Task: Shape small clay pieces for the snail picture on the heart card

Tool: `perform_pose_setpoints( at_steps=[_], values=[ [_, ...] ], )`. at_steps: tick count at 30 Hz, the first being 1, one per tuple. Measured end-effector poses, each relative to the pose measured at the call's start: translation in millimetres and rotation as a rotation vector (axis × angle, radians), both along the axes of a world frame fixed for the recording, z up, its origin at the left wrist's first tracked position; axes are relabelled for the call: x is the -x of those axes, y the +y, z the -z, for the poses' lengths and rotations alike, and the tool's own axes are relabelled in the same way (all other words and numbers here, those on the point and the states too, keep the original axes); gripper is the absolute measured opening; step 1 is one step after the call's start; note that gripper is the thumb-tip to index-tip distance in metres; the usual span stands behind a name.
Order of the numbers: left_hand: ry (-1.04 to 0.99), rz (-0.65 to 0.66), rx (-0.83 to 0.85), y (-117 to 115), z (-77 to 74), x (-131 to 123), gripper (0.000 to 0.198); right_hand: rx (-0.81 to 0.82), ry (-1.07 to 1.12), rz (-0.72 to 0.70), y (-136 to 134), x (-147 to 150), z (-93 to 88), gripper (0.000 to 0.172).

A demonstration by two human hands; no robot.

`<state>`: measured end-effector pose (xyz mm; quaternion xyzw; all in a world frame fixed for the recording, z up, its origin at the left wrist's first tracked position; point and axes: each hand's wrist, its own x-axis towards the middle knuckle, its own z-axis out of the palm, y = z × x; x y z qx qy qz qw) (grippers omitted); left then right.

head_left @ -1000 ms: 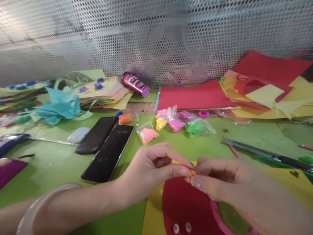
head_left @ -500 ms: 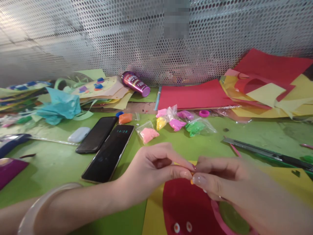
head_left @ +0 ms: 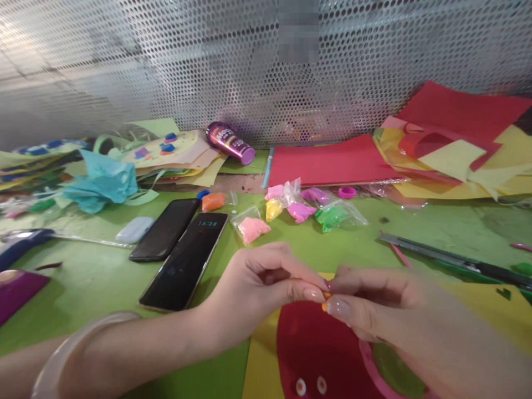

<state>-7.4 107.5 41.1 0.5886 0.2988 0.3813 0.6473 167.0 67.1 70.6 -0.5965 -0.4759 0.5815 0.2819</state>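
Observation:
Between my two hands is a small bit of orange modelling clay [head_left: 325, 305], mostly hidden by fingertips. My left hand [head_left: 266, 293] pinches it between thumb and forefinger. From the other side, my right hand [head_left: 386, 310] closes thumb and fingers on the same bit, the fingertips of both hands meeting. Below them a dark red rounded paper shape [head_left: 316, 343] lies on a yellow sheet [head_left: 261, 354]. Two small white rounds with reddish centres [head_left: 301, 386] sit on the red shape. A pink ring-shaped thing [head_left: 369, 366] lies partly under my right hand.
Small bags of coloured clay [head_left: 253, 228] lie beyond my hands. Two phones [head_left: 187, 266] and a white case [head_left: 135, 229] are to the left. A box cutter [head_left: 440, 256] rests at right. Paper stacks [head_left: 332, 160] and a purple cup [head_left: 233, 145] line the perforated metal wall [head_left: 208, 61].
Both hands keep their pinch in nearly the same place. The fingertips have shifted very slightly, and a little more of the orange clay shows between them.

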Motion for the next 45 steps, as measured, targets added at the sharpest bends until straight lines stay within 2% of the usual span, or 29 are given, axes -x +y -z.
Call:
perform_pose_setpoints(
  at_steps=[4, 8, 13, 16, 21, 30, 40, 45],
  values=[
    [0.001, 0.005, -0.004, 1.0, 2.0, 1.3, 0.017, -0.026, 0.020, 0.006, 0.6, 1.1, -0.9, 0.006],
    [0.017, -0.002, -0.022, 2.6, 3.0, 1.5, 0.017, -0.066, 0.033, 0.005, 2.6, 0.0, -0.1, 0.005],
    [-0.072, 0.075, 0.080, 2.1, 1.1, -0.9, 0.020, -0.053, 0.007, -0.017, 4.2, -2.7, 5.1, 0.007],
    [-0.097, 0.109, 0.116, 1.6, 0.5, -1.4, 0.021, -0.054, -0.014, -0.021, 1.9, -1.2, 0.9, 0.004],
    [-0.139, 0.150, 0.128, 2.2, 0.4, -1.0, 0.025, -0.068, -0.087, -0.017, -2.6, 2.0, -9.1, 0.014],
    [-0.138, 0.179, 0.170, 3.4, 1.0, -0.7, 0.020, -0.203, -0.192, -0.127, 0.9, -4.8, 6.1, 0.020],
    [-0.167, 0.168, 0.220, 3.0, 5.8, 0.7, 0.009, -0.286, -0.099, -0.156, 2.5, -8.7, 11.9, 0.015],
    [-0.107, 0.080, 0.182, 4.0, 7.3, 0.8, 0.013, -0.287, -0.065, -0.137, 0.5, -8.2, 9.7, 0.015]
  ],
)
